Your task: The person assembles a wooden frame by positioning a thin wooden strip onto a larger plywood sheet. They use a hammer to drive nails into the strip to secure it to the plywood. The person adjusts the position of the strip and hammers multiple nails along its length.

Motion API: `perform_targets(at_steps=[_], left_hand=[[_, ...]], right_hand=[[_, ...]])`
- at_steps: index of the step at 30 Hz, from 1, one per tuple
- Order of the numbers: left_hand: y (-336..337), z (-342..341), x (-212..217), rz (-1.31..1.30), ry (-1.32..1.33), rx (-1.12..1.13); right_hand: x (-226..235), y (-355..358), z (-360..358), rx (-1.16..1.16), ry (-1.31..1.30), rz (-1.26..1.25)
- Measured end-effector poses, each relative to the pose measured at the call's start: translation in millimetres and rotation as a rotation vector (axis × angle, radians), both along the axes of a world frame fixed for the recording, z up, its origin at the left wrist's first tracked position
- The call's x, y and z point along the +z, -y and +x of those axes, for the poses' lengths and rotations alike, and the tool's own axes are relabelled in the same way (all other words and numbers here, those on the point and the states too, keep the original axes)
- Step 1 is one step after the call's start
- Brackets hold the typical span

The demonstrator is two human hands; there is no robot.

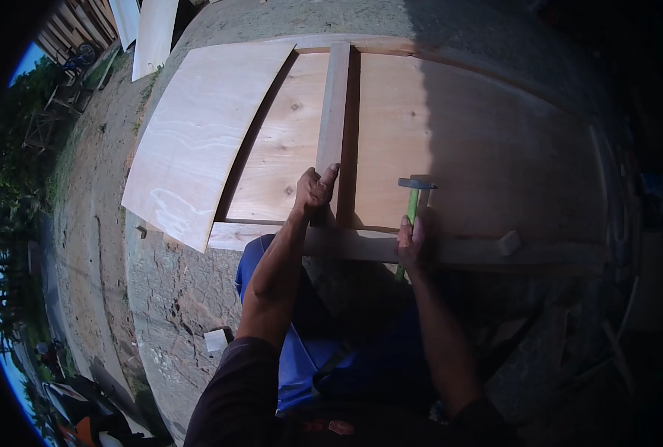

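A wooden frame (465,252) with a plywood backing (391,112) lies flat on the ground before me. Across its middle runs a wooden crosspiece (334,97). Near the close end of that crosspiece, my left hand (317,188) is wrapped around it, thumb along its side. In my right hand (412,242) is a hammer with a green handle (412,205) and a dark metal head (416,183), held upright over the frame's near rail. A loose plywood sheet (205,127) covers the frame's left part.
On the near rail at the right sits a small wood block (509,243). A pale offcut (216,340) lies on the concrete beside my left leg. Pale boards (155,37) stand at the far left, and a motorcycle (86,417) is at the lower left. Shadow covers the right side.
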State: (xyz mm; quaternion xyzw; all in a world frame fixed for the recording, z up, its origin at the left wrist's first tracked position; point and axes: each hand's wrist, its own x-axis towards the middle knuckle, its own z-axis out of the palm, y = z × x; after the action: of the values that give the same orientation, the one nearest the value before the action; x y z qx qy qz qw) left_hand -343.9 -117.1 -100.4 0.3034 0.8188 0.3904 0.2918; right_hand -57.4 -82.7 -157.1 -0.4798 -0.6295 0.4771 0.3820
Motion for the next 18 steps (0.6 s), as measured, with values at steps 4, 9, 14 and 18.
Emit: perform_targets(at_steps=[4,9,14,18], left_hand=[[-0.3,1.8,-3.8,0.033,0.045,0.005],[-5.0,-0.9,-7.8,0.022,-0.034,-0.037],[-1.4,-1.6,1.1,-0.056,-0.029,-0.079],[-0.6,-1.3,11.5,-0.064,-0.048,-0.085]], right_hand=[[-3.6,0.4,2.6,0.003,0.012,0.054],[5.7,0.7,3.5,0.042,0.051,0.111],[95.3,36.1,6.4,0.516,0.306,0.449],[123.9,37.2,8.1,0.921,0.548,0.911]])
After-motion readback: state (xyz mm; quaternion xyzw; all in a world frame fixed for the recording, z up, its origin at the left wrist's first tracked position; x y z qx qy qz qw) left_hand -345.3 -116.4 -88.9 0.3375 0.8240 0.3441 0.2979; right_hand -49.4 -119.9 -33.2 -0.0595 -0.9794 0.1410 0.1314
